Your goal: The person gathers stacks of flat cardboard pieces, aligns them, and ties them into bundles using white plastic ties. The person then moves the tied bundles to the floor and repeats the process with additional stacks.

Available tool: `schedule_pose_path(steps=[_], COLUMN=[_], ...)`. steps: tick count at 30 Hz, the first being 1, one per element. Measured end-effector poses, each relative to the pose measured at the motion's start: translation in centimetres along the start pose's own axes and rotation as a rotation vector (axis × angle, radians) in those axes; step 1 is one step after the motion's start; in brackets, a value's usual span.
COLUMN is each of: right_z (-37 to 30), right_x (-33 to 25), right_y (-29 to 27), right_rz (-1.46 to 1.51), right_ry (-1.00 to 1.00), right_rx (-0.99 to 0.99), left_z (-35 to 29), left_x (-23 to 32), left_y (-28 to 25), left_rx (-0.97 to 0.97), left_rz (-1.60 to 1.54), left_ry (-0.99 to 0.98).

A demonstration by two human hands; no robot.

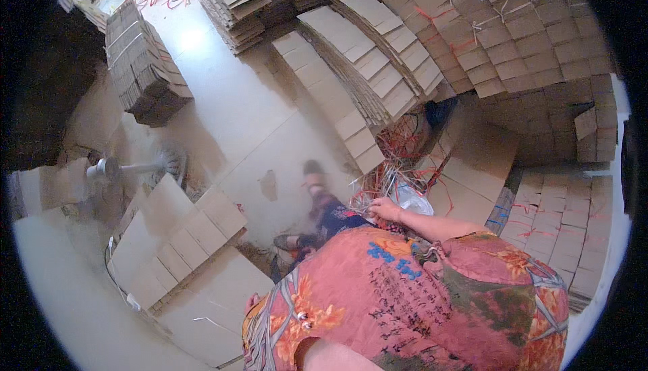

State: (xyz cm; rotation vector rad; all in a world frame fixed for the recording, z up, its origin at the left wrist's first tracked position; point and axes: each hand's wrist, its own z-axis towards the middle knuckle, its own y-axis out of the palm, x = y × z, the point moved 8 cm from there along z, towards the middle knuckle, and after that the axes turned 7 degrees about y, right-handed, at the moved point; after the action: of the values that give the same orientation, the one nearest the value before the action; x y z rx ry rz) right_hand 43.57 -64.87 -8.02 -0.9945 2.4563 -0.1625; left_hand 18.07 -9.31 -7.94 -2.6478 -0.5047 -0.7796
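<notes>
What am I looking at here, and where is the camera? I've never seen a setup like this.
There's no machine: a person works bare-handed, wearing two fisheye cameras on the head. This single picture comes from the left one, looking down, so edges bend. The patterned shirt is the wearer's own. The right hand is beside tangled strapping; whether it grips any is unclear. The left hand can't be made out. Stacks of flat cardboard lie on the pale floor.

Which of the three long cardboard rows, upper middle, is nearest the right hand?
The leftmost row: its end lies beside the straps, closest to the right hand; the middle row and right row end farther up.
</notes>
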Motion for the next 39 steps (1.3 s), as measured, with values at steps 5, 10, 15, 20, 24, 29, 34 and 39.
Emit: schedule_pose_path(steps=[5,10,15,20,24,29,34,39], right_z=[-0.1,2.6,7.9,11.8,17.2,22.5,32.8,40.5], right_x=[-7.2,-5.3,-2.5,-5.8,-7.3,-15.9,-17.0,-16.3], right_y=[-5.7,-11.9,-16.2,-19.3,-20.3,-22.7,-25.4,-27.0], right_rz=[0.434,0.528,0.777,0.416,0.195,0.008,-0.031,-0.042], right_ry=[0.221,0.208,0.171,0.088,-0.068,-0.114,-0.147,-0.133], right_rx=[-0.012,0.051,0.207,0.302,0.482,0.613,0.676,0.735], left_z=[1.7,1.9,7.9,16.4,24.4,32.0,38.1,43.5], left_x=[9.5,25.4,29.3,32.1,35.4,36.0,30.8,24.7], left_y=[10.9,23.2,28.9,35.0,38.9,45.8,54.4,63.3], left_rx=[-0.152,-0.323,-0.45,-0.58,-0.591,-0.587,-0.703,-0.709], left_rz=[-0.04,0.104,0.336,0.419,0.551,0.569,0.541,0.377], left_ry=[0.073,0.095,0.337,0.265,0.251,0.198,0.017,-0.045])
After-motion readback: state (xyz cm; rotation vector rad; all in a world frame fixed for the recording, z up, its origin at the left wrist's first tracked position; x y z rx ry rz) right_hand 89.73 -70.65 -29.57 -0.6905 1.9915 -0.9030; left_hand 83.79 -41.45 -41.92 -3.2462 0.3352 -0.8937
